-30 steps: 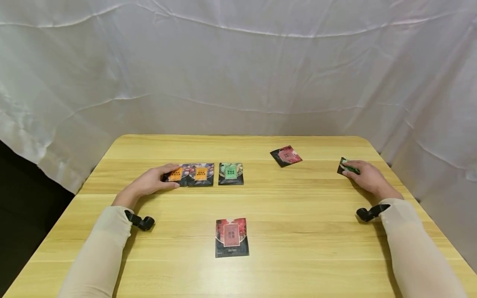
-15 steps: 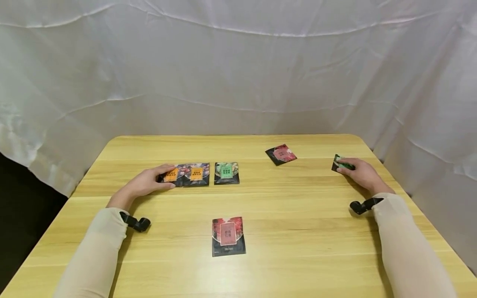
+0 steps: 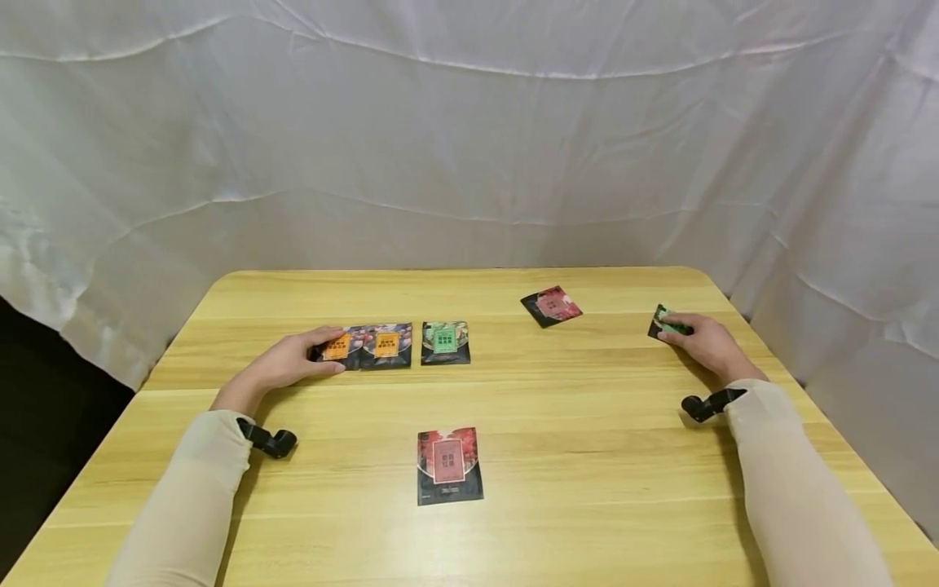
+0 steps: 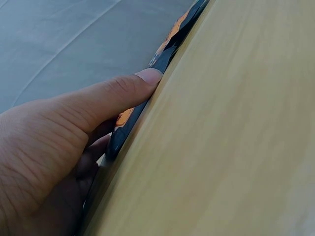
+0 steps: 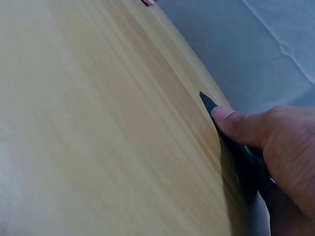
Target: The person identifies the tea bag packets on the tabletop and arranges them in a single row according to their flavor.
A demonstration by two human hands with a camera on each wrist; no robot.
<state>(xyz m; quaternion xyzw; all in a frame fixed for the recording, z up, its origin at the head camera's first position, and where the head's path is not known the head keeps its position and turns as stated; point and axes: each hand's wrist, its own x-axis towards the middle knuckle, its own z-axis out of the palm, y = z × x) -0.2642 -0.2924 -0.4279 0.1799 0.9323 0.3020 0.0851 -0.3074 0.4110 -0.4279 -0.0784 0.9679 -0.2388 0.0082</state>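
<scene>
At the table's left, my left hand (image 3: 282,363) holds an orange-labelled sachet (image 3: 337,346) across its width, thumb at the near edge and fingers at the far edge. Its thumb (image 4: 123,91) shows against the dark edge in the left wrist view. A second orange-labelled sachet (image 3: 386,346) touches it on the right. A green-labelled sachet (image 3: 445,342) lies just beyond, a small gap apart. Far to the right, my right hand (image 3: 711,342) pinches another green-labelled sachet (image 3: 658,322), partly covered by the fingers. In the right wrist view that sachet's dark corner (image 5: 207,102) is slightly raised.
A red-labelled sachet (image 3: 552,306) lies askew near the back edge. Another red-labelled sachet (image 3: 450,466) lies nearer the front. The wooden table (image 3: 572,456) has a pale curtain (image 3: 469,163) behind it.
My right hand has shifted slightly left with the green-labelled sachet. My left hand keeps its place on the orange-labelled sachet. The head view has turned a little.
</scene>
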